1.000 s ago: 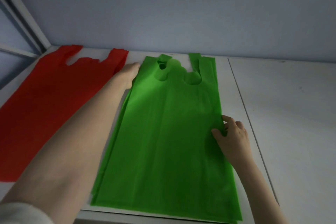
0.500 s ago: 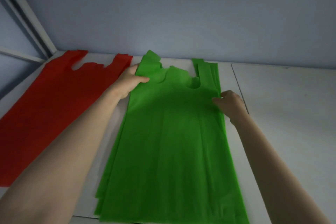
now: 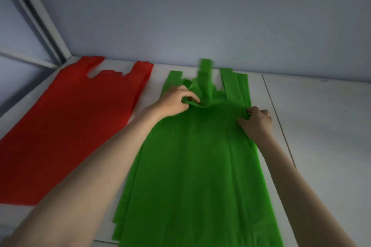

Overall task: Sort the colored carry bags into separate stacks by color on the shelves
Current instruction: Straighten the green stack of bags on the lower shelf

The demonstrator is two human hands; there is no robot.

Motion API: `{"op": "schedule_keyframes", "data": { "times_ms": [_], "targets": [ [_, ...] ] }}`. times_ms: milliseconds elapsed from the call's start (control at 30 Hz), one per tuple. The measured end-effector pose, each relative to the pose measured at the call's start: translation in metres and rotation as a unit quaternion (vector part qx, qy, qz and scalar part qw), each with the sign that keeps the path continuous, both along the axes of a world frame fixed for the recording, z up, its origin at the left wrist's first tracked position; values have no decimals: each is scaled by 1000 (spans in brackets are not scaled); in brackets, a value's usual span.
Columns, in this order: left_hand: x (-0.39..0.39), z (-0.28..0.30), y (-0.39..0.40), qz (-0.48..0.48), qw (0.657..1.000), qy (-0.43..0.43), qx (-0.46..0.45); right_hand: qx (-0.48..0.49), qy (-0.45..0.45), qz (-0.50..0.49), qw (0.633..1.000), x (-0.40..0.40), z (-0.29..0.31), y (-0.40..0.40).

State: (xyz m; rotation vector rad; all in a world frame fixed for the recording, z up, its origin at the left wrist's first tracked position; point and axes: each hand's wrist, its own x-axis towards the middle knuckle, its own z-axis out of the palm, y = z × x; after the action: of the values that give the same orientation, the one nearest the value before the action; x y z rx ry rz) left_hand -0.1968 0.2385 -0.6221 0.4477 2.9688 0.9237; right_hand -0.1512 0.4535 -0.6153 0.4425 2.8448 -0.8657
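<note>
Near the shelf's (image 3: 321, 126) back edge, the left hand (image 3: 174, 102) pinches the top green bag's (image 3: 200, 166) bunched handle and the right hand (image 3: 257, 122) pinches its side, so a tug could skew the stack beside the red bags (image 3: 70, 122).

We're seeing dim, flat, bluish light here — no glare, only soft shadows under the forearms on the white shelf (image 3: 321, 126). The raised green handle strip (image 3: 205, 66) smears with motion blur. Straight edges bow toward the corners — wide-angle distortion — and the whole picture looks soft and slightly grainy.
</note>
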Motion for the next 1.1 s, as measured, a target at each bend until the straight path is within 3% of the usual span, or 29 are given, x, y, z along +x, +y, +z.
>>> {"op": "schedule_keyframes", "data": {
  "times_ms": [67,267,367,433,533,667,767,867,1100],
  "targets": [
    [4,-6,0,-7,999,-27,-23,2,4,4,1000,1,0,0],
    [12,-2,6,31,999,-9,18,-2,9,5,1000,3,0,1],
    [9,-2,5,97,993,6,-64,2,11,7,1000,4,0,1],
    [5,-3,4,115,988,-39,-97,0,12,8,1000,5,0,1],
    [-4,4,4,186,979,-62,-46,2,12,10,1000,6,-1,1],
    [-19,13,-3,310,940,-140,-10,5,10,15,1000,6,-3,2],
    [-28,18,-8,355,906,-197,122,5,8,17,1000,6,-3,2],
    [-37,23,-10,323,879,-284,208,3,6,14,1000,6,-3,2],
    [-36,34,-18,281,877,-346,179,9,7,11,1000,7,-4,1]
  ]
}}
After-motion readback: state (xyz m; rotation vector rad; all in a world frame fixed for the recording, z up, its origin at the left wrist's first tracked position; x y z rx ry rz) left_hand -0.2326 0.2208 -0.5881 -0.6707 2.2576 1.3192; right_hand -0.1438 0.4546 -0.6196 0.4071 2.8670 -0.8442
